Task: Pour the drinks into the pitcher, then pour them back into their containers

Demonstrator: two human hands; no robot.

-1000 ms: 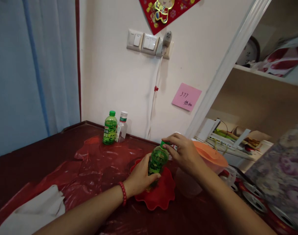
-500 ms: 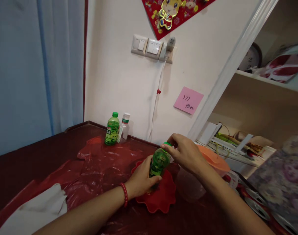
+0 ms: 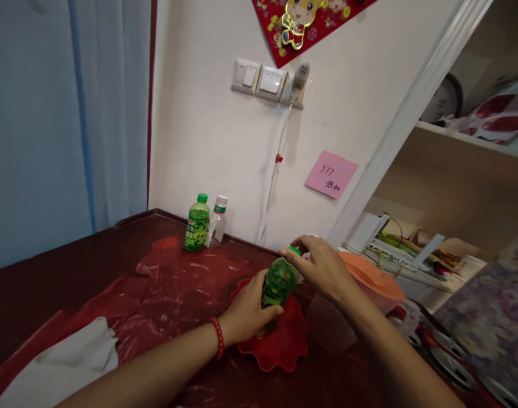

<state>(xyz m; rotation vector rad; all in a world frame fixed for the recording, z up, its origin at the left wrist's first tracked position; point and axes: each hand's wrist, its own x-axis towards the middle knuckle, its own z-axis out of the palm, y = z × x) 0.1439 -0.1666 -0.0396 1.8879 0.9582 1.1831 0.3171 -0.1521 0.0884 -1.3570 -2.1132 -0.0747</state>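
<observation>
My left hand (image 3: 251, 303), with a red bead bracelet at the wrist, is wrapped around the body of a green drink bottle (image 3: 280, 280). The bottle tilts to the right over a red scalloped plate (image 3: 284, 345). At its top, the fingers of my right hand (image 3: 318, 263) close on the green cap (image 3: 294, 250). The cap is partly hidden by those fingers. Whether it is loose from the neck, I cannot tell. The bottle's lower end is hidden behind my left hand.
Against the wall stand another green bottle (image 3: 196, 224) and a clear bottle with a white cap (image 3: 219, 221). Red plastic sheeting (image 3: 178, 283) and a white cloth (image 3: 67, 362) lie at left. To the right are an orange-lidded container (image 3: 372, 277) and several cans (image 3: 452, 365).
Both hands keep their hold on the bottle and its cap, with hardly any movement. The whole view has shifted slightly.
</observation>
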